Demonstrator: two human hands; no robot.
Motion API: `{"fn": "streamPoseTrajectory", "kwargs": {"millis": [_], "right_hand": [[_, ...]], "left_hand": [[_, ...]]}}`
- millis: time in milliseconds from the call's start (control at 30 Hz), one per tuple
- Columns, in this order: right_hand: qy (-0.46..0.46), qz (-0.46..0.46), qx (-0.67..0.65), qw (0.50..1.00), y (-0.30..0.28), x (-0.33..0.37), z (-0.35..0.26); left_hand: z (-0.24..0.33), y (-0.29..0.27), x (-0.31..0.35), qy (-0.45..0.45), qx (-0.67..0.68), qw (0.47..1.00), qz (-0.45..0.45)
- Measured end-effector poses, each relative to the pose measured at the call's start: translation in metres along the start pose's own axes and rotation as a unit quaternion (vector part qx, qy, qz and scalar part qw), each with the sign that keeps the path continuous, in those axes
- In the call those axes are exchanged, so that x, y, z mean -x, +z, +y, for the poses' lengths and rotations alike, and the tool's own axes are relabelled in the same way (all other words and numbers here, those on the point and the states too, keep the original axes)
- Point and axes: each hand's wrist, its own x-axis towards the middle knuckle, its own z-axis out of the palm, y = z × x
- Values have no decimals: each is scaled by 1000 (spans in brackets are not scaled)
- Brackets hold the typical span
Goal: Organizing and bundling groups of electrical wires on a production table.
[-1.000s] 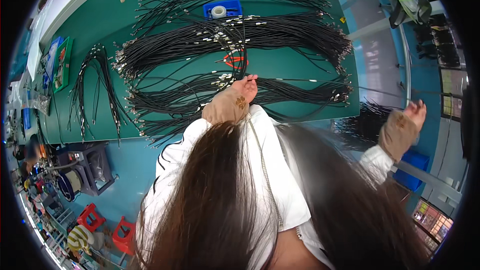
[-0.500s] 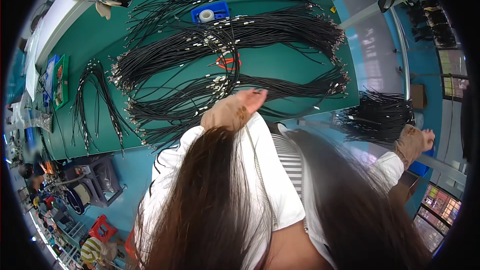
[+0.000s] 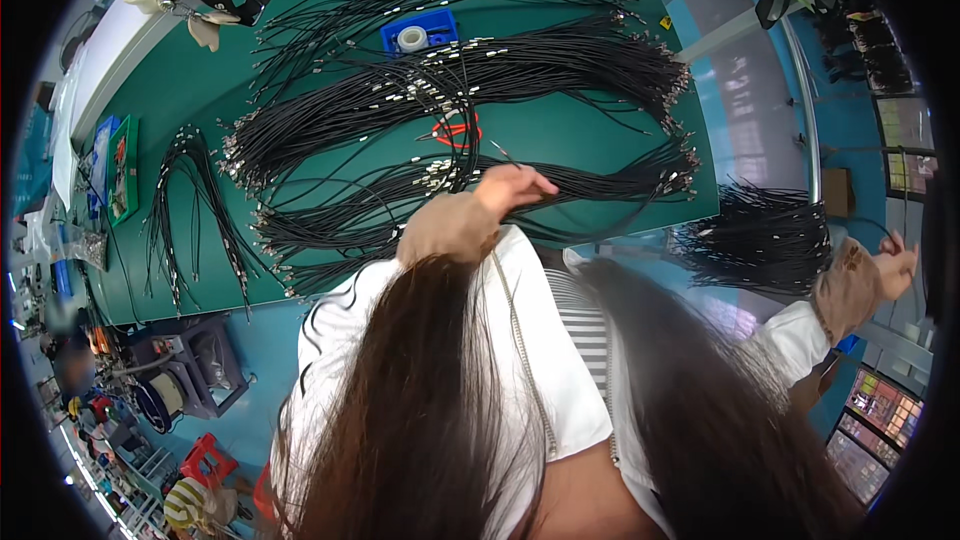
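My left hand (image 3: 512,188) is over the near cable bundle (image 3: 590,180), its fingers curled together. A thin black cable with a light tip (image 3: 503,152) sticks up from behind these fingers, seemingly held in them. Out at the far right, my right hand (image 3: 895,268) has its fingers pinched, and a thin dark cable (image 3: 886,231) rises from the fingertips. Beside that hand hangs a thick bunch of black cables (image 3: 765,235). Red-handled pliers (image 3: 455,130) lie on the green table (image 3: 560,120), partly under crossing cables.
Two more cable bundles (image 3: 350,105) stretch across the table, with a blue tray (image 3: 437,22) holding a white roll between them. A smaller cable bunch (image 3: 195,165) and a green bin (image 3: 122,170) are at the left. A metal rail (image 3: 805,110) runs along the right.
My right hand has moved further right and slightly up, its fingers now pinched at a cable. My left hand has shifted a little right, and a cable tip now shows above it.
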Motion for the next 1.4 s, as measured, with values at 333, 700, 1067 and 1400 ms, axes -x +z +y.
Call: {"fn": "streamPoseTrajectory", "kwargs": {"millis": [333, 700, 1067, 1400], "right_hand": [[337, -705, -154, 605, 158, 295, -180], [417, -781, -261, 385, 149, 357, -182], [415, -710, -288, 490, 147, 367, -179], [428, -728, -300, 443, 151, 368, -170]], "left_hand": [[101, 19, 76, 143, 67, 970, 187], [105, 45, 91, 138, 117, 962, 206], [105, 45, 89, 151, 143, 956, 208], [111, 50, 87, 122, 125, 956, 236]]}}
